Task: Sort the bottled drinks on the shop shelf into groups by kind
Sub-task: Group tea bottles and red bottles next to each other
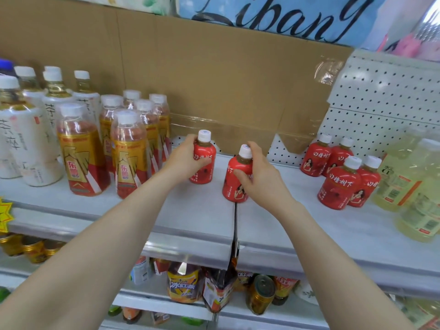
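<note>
Hands [184, 160] round red bottles [231, 188]; bare shelf [202, 208] around.

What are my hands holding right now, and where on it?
The left hand grips the rear red bottle round its upper body; right hand grips the nearer red bottle at its shoulder.

Bright, even light fills the scene, leaving only faint shadows. Glare glints off the clear tape [326, 72] on the brown cardboard backing [214, 79]. Wide-angle distortion bows the grey shelf edge [190, 236], and the pale yellow plastic bottles [419, 186] at the right margin look blurred.
</note>
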The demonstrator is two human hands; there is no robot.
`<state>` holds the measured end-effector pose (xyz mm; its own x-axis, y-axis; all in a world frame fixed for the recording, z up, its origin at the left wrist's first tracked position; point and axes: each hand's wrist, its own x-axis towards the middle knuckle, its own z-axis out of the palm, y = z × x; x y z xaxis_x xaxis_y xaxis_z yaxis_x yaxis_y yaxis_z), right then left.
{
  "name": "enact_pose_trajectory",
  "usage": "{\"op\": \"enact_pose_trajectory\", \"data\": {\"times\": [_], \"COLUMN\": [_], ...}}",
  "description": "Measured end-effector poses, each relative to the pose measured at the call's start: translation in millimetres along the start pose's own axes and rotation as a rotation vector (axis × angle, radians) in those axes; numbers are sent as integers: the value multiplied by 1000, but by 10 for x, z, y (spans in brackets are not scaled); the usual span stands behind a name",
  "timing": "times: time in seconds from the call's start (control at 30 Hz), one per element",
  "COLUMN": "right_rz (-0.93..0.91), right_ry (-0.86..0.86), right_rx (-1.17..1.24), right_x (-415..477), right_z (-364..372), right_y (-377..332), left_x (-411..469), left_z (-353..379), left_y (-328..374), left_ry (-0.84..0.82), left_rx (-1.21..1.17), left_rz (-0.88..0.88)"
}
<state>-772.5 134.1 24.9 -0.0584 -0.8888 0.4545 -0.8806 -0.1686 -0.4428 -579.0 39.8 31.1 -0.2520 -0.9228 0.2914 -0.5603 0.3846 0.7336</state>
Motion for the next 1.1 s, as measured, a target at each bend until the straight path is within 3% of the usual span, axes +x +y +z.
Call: {"op": "enact_pose_trajectory", "data": {"times": [0.2, 0.7, 0.87, 0.93, 1.03, 1.1], "right_rz": [-19, -59, -62, -69, -67, -64], "right_ry": [-45, -76, -63, -52, -57, -65], "right_rx": [6, 50, 44, 55, 62, 65], "right_x": [435, 1008, 1040, 1049, 1055, 1057], "right_z": [79, 323, 308, 306, 315, 319], "right_y": [151, 391, 429, 445, 463, 470], "left_x": [439, 716, 688, 660, 604, 574], "left_z": [42, 93, 79, 70, 31, 8], "left_y": [-50, -154, -122, -77, -44, -57], "left_ry": [25, 8, 48, -1, -177, -227], "left_rx": [-36, -102, 55, 69, -231, -249], "left_rz": [-96, -88, -94, -135, -173, -149]}}
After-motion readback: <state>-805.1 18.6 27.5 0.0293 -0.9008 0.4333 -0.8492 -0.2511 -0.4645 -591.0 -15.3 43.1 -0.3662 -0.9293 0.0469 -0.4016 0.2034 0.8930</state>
